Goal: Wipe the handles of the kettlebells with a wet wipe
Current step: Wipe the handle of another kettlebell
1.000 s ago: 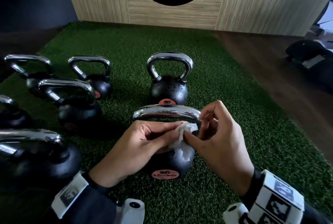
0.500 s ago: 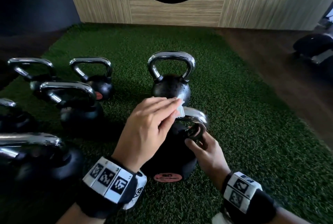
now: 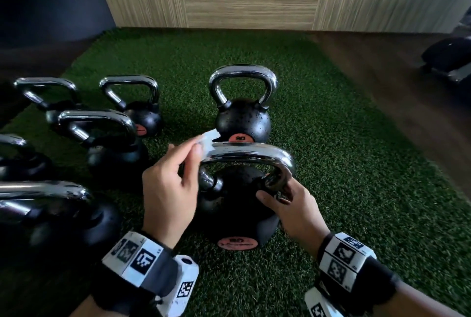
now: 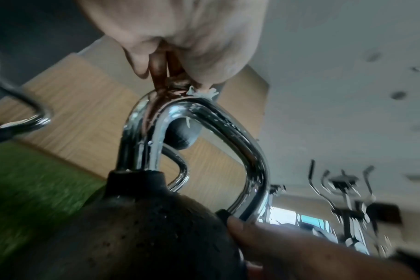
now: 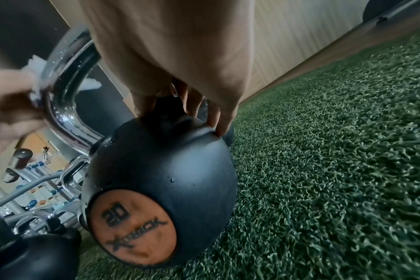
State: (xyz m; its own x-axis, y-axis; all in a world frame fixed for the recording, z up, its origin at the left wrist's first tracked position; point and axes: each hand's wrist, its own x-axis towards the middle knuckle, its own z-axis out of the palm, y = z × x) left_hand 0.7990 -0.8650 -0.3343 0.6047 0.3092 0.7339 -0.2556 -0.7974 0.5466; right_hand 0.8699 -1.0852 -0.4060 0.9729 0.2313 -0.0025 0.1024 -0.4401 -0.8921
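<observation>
The left hand [image 3: 168,189] had shifted the wet wipe [image 3: 207,142] to the handle's [image 3: 251,153] left corner, pinching it there. The right hand [image 3: 293,210] gripped the handle's right base; its fingertips were hidden.

Gym, kettlebells [image 3: 119,143] on green turf [image 3: 344,163], elliptical machine [image 4: 345,197]

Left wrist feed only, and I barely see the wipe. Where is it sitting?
Observer: The wet wipe lies over the top left corner of the near kettlebell's handle. The left grip pinches it there, and a flap pokes out on the far side.
Operator: Which bell is that?
Observer: The orange label on the near kettlebell reads 20.
Operator: Any others nearby?
Observer: A second 20 kettlebell stands just behind it on the turf, and several more stand to the left.
</observation>
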